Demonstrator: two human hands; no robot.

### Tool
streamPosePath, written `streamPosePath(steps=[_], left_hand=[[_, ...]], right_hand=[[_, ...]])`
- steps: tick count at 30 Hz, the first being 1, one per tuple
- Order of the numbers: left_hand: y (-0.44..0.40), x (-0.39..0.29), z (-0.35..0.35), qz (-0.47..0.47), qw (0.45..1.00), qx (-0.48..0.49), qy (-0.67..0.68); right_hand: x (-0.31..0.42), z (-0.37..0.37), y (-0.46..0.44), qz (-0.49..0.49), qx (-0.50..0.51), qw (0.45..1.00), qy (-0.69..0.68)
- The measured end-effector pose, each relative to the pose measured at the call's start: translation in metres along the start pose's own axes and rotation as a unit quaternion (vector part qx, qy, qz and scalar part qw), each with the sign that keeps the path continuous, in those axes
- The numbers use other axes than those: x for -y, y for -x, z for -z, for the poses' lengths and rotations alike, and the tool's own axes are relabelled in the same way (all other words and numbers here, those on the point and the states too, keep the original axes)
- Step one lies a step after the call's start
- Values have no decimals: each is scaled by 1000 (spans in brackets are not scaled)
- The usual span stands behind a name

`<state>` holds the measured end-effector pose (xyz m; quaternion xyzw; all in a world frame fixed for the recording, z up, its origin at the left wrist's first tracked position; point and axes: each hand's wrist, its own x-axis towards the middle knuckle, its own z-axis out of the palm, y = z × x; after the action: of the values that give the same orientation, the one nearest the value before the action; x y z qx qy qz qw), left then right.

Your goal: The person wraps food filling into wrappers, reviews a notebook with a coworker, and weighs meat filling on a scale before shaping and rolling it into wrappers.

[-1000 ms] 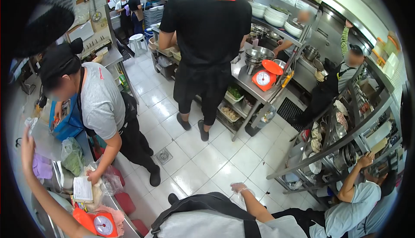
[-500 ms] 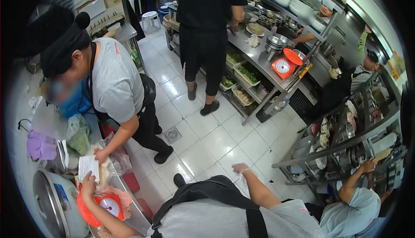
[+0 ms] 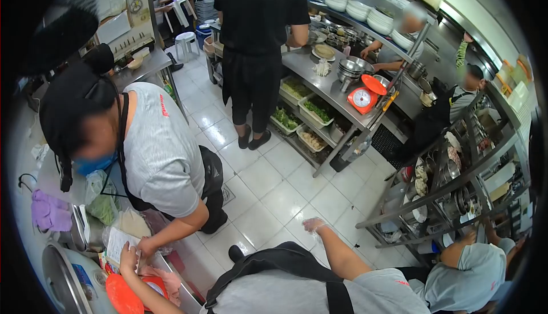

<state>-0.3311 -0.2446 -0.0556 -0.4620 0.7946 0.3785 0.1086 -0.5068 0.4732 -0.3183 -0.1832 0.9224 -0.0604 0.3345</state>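
White floor tiles (image 3: 268, 183) fill the middle of a busy kitchen, with a narrow stainless-steel counter (image 3: 188, 296) along the left side. Over this counter, just inside its aisle-side edge, is the flat white paper card with faint writing (image 3: 116, 246), now slanted where it stood straighter half a second ago.

The wearer's left hand (image 3: 130, 258), raised at the far left a second ago, has come down to the card; its fingers lie close together against the paper, though I cannot tell whether they pinch it. The co-worker's bare hand (image 3: 148, 247) has moved in right beside it, so the card now has two people's hands at it instead of one, and who bears it is unclear.

The wearer's right hand (image 3: 314, 224), in a clear plastic glove, hangs over the floor, well apart from the counter, fingers slightly bent around nothing visible.

Below the left forearm sits the red kitchen scale with a round pan (image 3: 123, 294), near the counter's aisle-side edge beside crumpled pink material (image 3: 170, 284).
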Motion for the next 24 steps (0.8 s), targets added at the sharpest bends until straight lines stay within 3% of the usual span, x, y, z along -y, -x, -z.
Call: streamPosePath(steps=[2,4,7,10,11,12,14,15,18,24], left_hand=[[-2,0,-4,-11,1000,0,-4],[-3,1,-6,-26,1000,4,-8],[-53,39,-9,-91,991,-17,-96],[-42,49,-34,-185,978,-1,98],[4,9,-30,-181,978,-100,-36],[28,-3,-32,-159,968,-174,-79],[66,-21,-15,-136,970,-189,-75],[82,-36,0,-104,979,-153,-84],[48,-21,20,-198,964,-158,-84],[17,-8,45,-40,952,5,-302]], right_hand=[[1,2,16,-22,38,999,-8],[-16,-16,17,-80,11,984,-160],[-37,-41,13,-145,-7,847,-511],[-23,-11,33,-103,-47,933,-340],[-15,6,31,-97,-31,949,-298],[-13,9,32,-146,-2,946,-290],[-71,-53,7,-193,20,851,-487],[-80,-57,3,-197,26,839,-506],[-69,-54,1,-196,50,849,-489],[-71,-51,-19,-164,57,862,-476]])
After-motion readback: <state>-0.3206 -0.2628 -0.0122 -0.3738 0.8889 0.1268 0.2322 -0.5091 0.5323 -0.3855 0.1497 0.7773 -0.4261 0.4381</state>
